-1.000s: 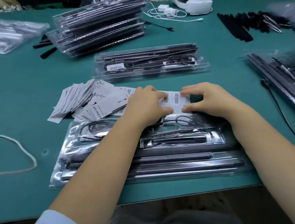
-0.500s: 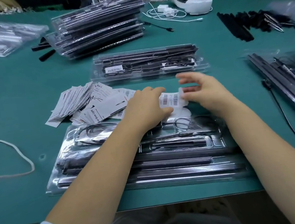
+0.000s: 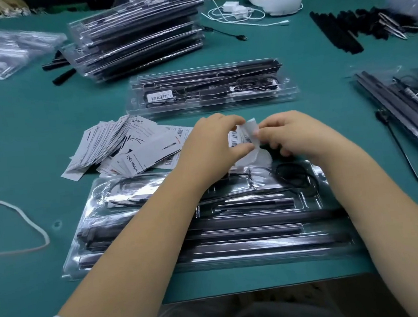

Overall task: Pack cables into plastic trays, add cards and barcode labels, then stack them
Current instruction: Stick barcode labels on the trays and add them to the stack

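Hands meet above the far edge of the near tray (image 3: 139, 239), both on the label sheet (image 3: 245, 138). Your left hand (image 3: 209, 148) pinches the sheet between thumb and curled fingers, barcodes facing you. Your right hand (image 3: 298, 136) pinches the sheet's top right corner w/ thumb and forefinger; the corner is curled up, white backing showing. Other right fingers are tucked under, can't tell if they touch anything. Loose white backing hangs below the sheet, down to the tray's far edge.

Near tray is clear plastic, lying flat on the green table (image 3: 26, 137) right in front of you, packed w/ long black bars and a coiled black cable (image 3: 294, 176) in the far right pocket. Your forearms cross over it.

Cards (image 3: 117, 148) are fanned in a loose pile just beyond the tray's far left corner, touching your left hand's side. Behind them sits a 2nd tray (image 3: 210, 88), closed, w/ a barcode label (image 3: 161, 96) on its left part. Farther back left, a stack of trays (image 3: 138, 36), leaning a bit. Empty-looking clear trays (image 3: 7, 54) at far left, blurry. Black bars (image 3: 338, 30) lie loose at far right, and a white cord (image 3: 20, 223) loops on the table at left.
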A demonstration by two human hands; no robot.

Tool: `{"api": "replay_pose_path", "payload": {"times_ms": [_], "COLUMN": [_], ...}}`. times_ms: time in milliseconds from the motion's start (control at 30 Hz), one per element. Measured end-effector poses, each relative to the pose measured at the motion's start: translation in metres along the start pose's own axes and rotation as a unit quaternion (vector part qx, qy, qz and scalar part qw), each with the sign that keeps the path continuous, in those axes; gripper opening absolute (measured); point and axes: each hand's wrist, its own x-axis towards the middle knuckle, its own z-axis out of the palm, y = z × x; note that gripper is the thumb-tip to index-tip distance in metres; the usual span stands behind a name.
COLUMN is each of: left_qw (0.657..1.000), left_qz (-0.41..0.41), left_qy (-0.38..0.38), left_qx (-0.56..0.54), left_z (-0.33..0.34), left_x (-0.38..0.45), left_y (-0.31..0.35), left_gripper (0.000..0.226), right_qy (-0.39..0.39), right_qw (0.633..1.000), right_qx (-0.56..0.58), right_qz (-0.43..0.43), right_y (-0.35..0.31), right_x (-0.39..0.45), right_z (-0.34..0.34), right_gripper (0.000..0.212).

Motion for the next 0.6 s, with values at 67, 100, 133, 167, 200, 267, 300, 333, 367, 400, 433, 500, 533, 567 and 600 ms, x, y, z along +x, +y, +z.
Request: {"api": "replay_pose_path", "payload": {"times_ms": [67,100,133,167,200,267,300,333,367,400,433,500,533,567,600], "left_qw": [1.000,1.000,0.999,0.999,0.999,0.999,0.999,0.998,0.997,0.996,0.995,0.995,0.995,0.996,0.996], "left_qz": [-0.003,-0.010,-0.019,-0.023,-0.022,-0.007,0.000,0.005,0.008,0.011,0.013,0.013,0.012,0.011,0.011], "left_qy": [0.011,0.019,0.026,0.028,0.025,0.012,0.011,0.013,0.016,0.019,0.020,0.024,0.026,0.026,0.024], "left_qx": [-0.010,-0.023,-0.034,-0.034,-0.018,0.033,0.051,0.063,0.075,0.086,0.095,0.097,0.092,0.089,0.091], "left_z": [0.000,0.000,0.000,0.001,0.003,0.007,0.008,0.009,0.011,0.011,0.012,0.012,0.012,0.012,0.012], "left_x": [0.000,0.000,0.000,0.001,0.001,0.002,0.001,0.002,0.002,0.002,0.002,0.002,0.002,0.002,0.002], "left_y": [0.001,0.002,0.003,0.003,0.004,0.003,0.003,0.003,0.003,0.003,0.003,0.002,0.002,0.003,0.003], "left_gripper": [0.056,0.059,0.059,0.054,0.048,0.038,0.037,0.036,0.037,0.037,0.037,0.037,0.037,0.038,0.038], "right_qy": [-0.008,-0.017,-0.024,-0.028,-0.029,-0.027,-0.026,-0.025,-0.025,-0.029,-0.037,-0.057,-0.064,-0.064,-0.063], "right_qw": [0.997,0.992,0.985,0.976,0.969,0.965,0.965,0.964,0.962,0.960,0.960,0.971,0.977,0.980,0.981], "right_qx": [0.076,0.122,0.172,0.217,0.246,0.259,0.259,0.264,0.272,0.279,0.276,0.232,0.203,0.183,0.177], "right_qz": [0.006,0.009,0.011,0.015,0.019,0.025,0.026,0.027,0.027,0.024,0.015,-0.013,-0.028,-0.038,-0.041], "right_y": [-0.002,-0.003,-0.002,-0.002,0.000,0.001,0.001,0.002,0.003,0.003,0.005,0.008,0.009,0.010,0.010], "right_x": [0.000,0.000,0.000,0.001,0.002,0.004,0.005,0.006,0.007,0.007,0.007,0.007,0.006,0.006,0.006], "right_z": [0.001,0.001,0.002,0.002,0.002,0.003,0.004,0.005,0.005,0.004,0.004,0.002,0.002,0.002,0.003], "right_gripper": [0.017,0.018,0.019,0.018,0.017,0.015,0.016,0.017,0.017,0.015,0.010,0.006,0.008,0.011,0.014]}}
